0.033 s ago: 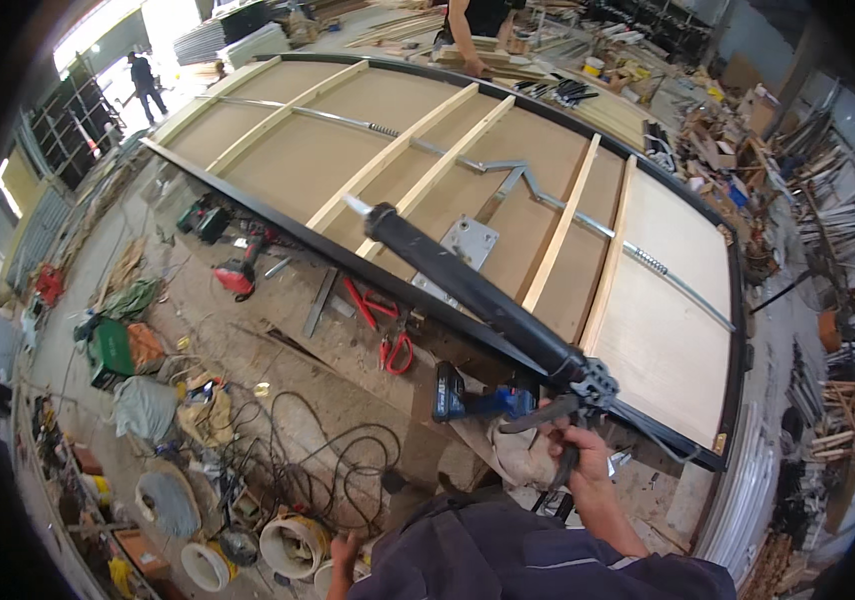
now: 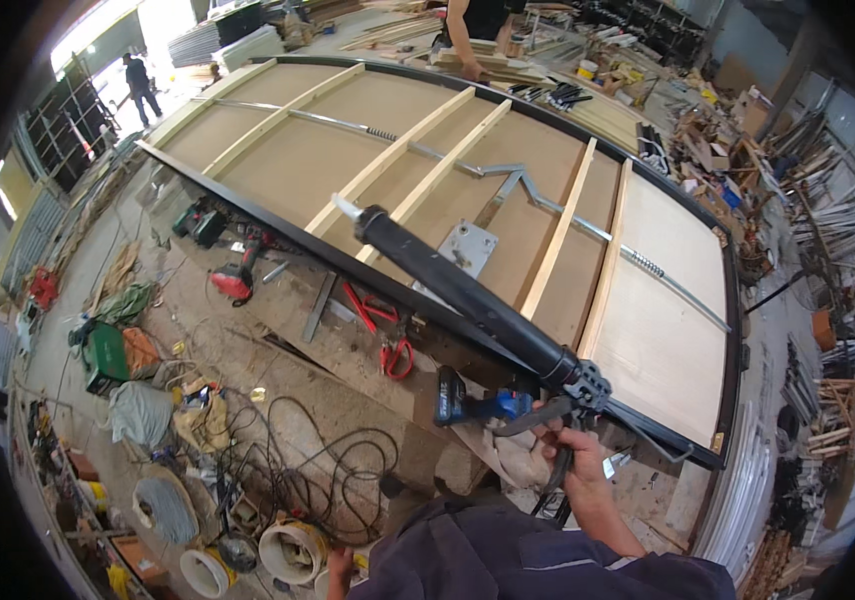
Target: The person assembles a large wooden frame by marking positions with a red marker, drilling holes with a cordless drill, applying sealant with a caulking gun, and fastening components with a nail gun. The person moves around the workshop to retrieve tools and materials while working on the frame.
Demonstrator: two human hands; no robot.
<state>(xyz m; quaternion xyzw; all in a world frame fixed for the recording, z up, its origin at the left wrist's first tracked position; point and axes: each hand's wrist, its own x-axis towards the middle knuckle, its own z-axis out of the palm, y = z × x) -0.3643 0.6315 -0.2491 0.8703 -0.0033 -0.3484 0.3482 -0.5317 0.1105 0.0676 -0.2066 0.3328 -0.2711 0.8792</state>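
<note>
Here the right grip (image 2: 576, 460) clamps the caulking gun's (image 2: 458, 293) rear handle — left grip (image 2: 340, 566) unreadable.

Strong daylight from upper left, fisheye view
White glare burns out the doorway (image 2: 166, 22), turning the distant figure (image 2: 139, 86) nearly to silhouette. Light falls softly on the framed panel (image 2: 293, 165); the floor (image 2: 183, 305) looks duller. Straight edges bow toward a dark, blurred rim.

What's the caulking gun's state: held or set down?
Held: the right hand is closed around the handle of the black caulking gun.
</note>
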